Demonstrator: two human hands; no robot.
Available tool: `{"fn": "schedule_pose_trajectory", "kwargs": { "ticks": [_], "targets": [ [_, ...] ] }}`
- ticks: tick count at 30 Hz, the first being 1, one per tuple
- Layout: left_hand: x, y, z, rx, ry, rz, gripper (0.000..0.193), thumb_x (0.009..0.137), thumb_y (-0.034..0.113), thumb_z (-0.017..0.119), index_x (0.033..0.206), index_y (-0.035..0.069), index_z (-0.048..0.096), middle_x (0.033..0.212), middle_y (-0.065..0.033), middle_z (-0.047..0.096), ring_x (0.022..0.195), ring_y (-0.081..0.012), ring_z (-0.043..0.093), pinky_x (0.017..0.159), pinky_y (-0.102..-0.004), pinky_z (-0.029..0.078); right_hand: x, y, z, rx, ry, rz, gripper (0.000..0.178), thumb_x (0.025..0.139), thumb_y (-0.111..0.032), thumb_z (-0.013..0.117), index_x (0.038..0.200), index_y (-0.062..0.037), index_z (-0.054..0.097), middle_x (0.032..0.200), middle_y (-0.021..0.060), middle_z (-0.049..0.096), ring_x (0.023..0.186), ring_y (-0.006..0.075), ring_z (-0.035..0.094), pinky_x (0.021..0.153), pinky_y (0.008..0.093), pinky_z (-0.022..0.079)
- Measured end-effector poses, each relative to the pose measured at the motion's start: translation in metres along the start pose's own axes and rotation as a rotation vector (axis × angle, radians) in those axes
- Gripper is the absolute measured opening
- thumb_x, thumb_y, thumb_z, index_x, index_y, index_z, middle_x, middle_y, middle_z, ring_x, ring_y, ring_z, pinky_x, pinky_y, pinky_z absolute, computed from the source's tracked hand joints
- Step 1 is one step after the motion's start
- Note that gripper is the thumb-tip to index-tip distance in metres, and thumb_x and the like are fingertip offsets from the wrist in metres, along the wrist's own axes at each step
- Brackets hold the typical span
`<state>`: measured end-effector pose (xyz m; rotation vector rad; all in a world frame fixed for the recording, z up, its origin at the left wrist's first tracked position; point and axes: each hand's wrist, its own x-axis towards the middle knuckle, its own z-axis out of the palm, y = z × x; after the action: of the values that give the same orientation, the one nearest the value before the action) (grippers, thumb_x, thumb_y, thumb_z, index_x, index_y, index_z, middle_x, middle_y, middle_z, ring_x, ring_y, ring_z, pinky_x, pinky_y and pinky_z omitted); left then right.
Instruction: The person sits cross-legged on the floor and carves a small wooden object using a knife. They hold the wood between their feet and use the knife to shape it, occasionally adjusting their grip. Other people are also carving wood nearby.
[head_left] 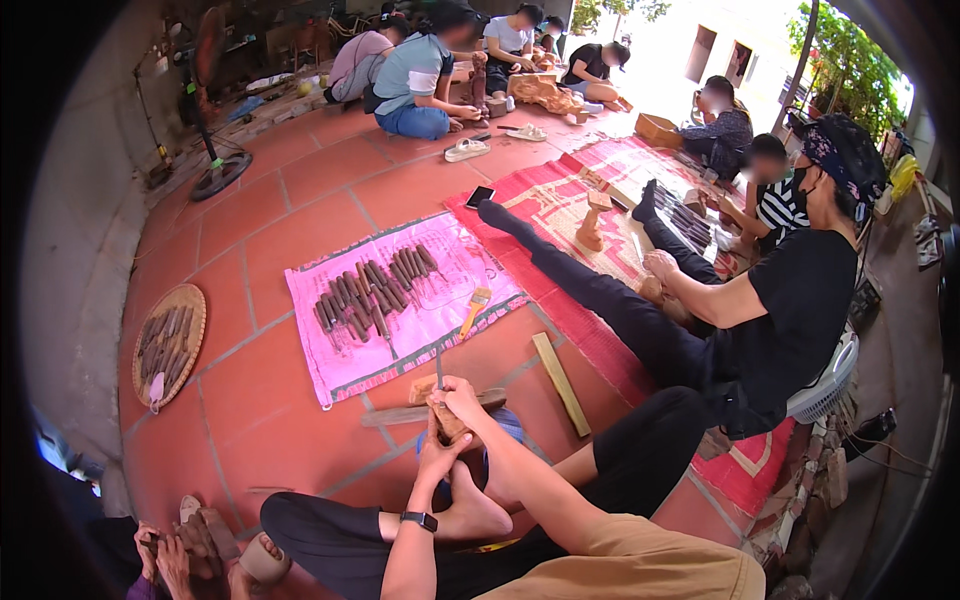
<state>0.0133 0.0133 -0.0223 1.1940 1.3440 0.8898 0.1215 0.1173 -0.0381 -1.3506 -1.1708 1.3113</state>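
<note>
Between my bare feet, a small light-brown wood carving (452, 427) is gripped low down by my left hand (433, 458), which has a dark watch on its wrist. My right hand (460, 399) lies over the carving's top, fingers closed round a carving chisel (439, 372) whose narrow dark shaft sticks up. The chisel's lower end is hidden by my fingers. Just beyond, a flat weathered wood piece (400, 414) lies on the tiles beside a paler block (424, 388). Something blue (508, 424) shows behind my right hand.
Many dark-handled chisels (365, 290) and a brush (476, 308) lie on a pink cloth (335, 372). A wooden bar (562, 385) rests right of it. A round basket (193, 300) holds more tools. A co-worker (790, 300) sits close right, legs stretched over a red mat (520, 262); another person's hands (170, 562) work lower left.
</note>
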Motion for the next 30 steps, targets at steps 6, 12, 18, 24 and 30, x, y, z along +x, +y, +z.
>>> {"fn": "schedule_pose_trajectory", "kwargs": {
  "ticks": [6,12,18,24,30],
  "targets": [
    [0.003,0.004,-0.002,0.038,-0.030,-0.041,0.111,0.074,0.032,0.083,0.155,0.006,0.013,0.140,-0.0280,0.048,0.130,-0.0342,0.049,0.105,-0.0376,0.042,0.001,-0.007,0.003,0.035,0.087,0.007,0.007,0.088,0.001,0.060,0.085,-0.0015,0.065,0.071,0.0049,0.065,0.063,0.0105,0.061,0.060,0.0258,0.050],
    [0.003,0.005,0.001,0.008,-0.045,-0.059,0.114,0.073,0.037,0.083,0.155,0.003,0.012,0.140,-0.0264,0.049,0.130,-0.0339,0.050,0.105,-0.0373,0.042,0.006,0.005,-0.007,0.026,-0.013,0.022,0.003,0.086,-0.001,0.063,0.084,-0.0016,0.065,0.072,0.0045,0.066,0.064,0.0111,0.062,0.060,0.0282,0.050],
    [0.001,-0.001,-0.003,0.083,0.004,-0.006,0.113,0.073,0.036,0.083,0.155,0.004,0.012,0.139,-0.0269,0.050,0.130,-0.0347,0.050,0.105,-0.0382,0.043,0.001,0.003,-0.001,-0.028,-0.004,-0.002,0.003,0.085,-0.003,0.064,0.083,-0.0027,0.067,0.070,0.0051,0.066,0.064,0.0126,0.064,0.061,0.0295,0.049],
    [0.006,0.001,0.000,0.070,-0.026,-0.033,0.112,0.073,0.036,0.083,0.155,0.005,0.013,0.140,-0.0269,0.048,0.130,-0.0354,0.049,0.105,-0.0386,0.042,0.010,0.006,0.004,-0.101,0.142,-0.021,0.003,0.085,-0.004,0.065,0.085,-0.0048,0.067,0.069,0.0045,0.066,0.064,0.0118,0.064,0.060,0.0285,0.050],
    [0.003,0.009,-0.006,0.038,-0.035,0.005,0.117,0.071,0.043,0.083,0.155,0.004,0.012,0.145,-0.0266,0.043,0.133,-0.0347,0.046,0.107,-0.0385,0.041,0.009,0.004,0.003,-0.075,0.044,-0.017,0.004,0.079,-0.007,0.065,0.077,-0.0056,0.068,0.066,0.0024,0.066,0.062,0.0118,0.063,0.060,0.0299,0.051]
  ]
}}
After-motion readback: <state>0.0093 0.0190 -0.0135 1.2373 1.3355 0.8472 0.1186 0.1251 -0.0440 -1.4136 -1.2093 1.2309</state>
